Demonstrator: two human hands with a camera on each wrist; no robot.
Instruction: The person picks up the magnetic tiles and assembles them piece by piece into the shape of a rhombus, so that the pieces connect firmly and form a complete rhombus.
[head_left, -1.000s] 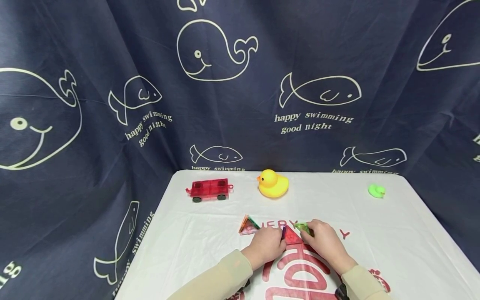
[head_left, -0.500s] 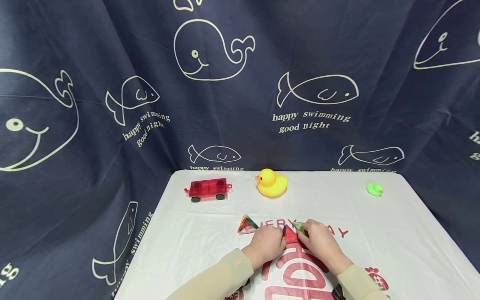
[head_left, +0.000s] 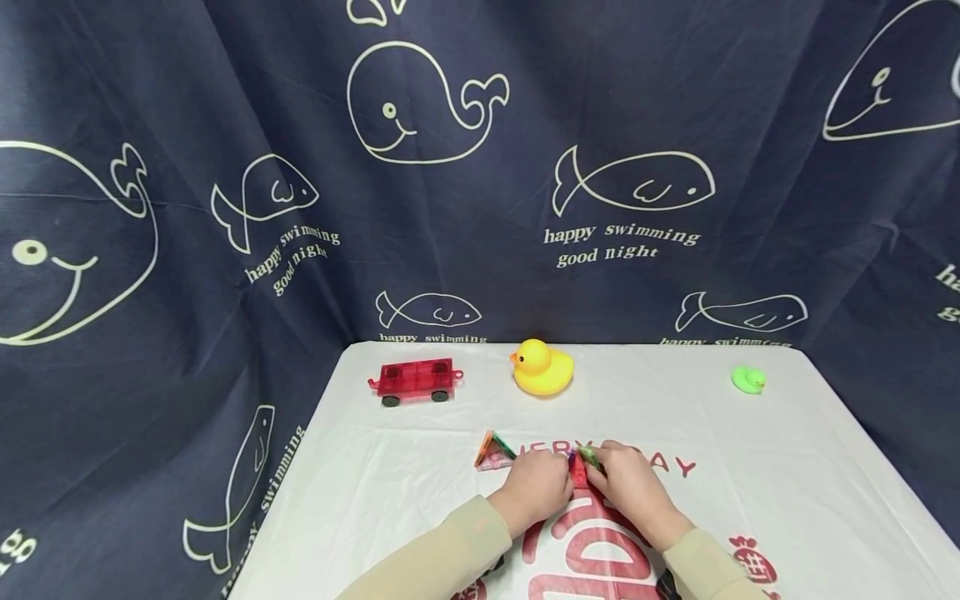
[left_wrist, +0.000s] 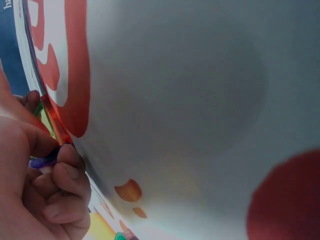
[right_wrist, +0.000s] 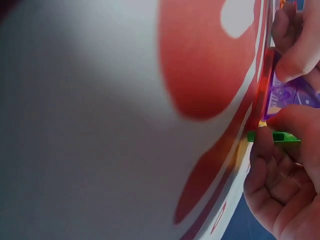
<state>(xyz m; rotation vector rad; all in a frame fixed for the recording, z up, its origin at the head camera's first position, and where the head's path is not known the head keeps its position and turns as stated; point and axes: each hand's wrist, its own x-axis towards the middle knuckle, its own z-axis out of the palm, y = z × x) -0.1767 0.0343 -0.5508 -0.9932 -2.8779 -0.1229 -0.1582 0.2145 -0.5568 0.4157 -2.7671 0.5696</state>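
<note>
Low over the printed white cloth, my left hand [head_left: 536, 483] pinches a purple translucent magnetic tile [right_wrist: 285, 95] between thumb and fingers. My right hand [head_left: 633, 485] grips a light green magnetic tile [head_left: 590, 456] by its edge, close beside the purple one. A red magnetic tile [head_left: 578, 473] lies between the two hands, along the lower edges of both tiles. Just left of my left hand stands a small group of tiles with an orange tile [head_left: 483, 449] and a dark green tile [head_left: 502, 445], partly hidden by that hand.
Toward the back of the table sit a red toy wagon [head_left: 416, 380] with black wheels, a yellow rubber duck [head_left: 544, 372] and, at the right, a small green duck [head_left: 747, 380]. A dark blue curtain [head_left: 495, 225] hangs behind the table.
My right hand has moved left, bringing the green tile up against the purple one and steeper. Less of the red tile shows between the hands. The left hand has barely moved.
</note>
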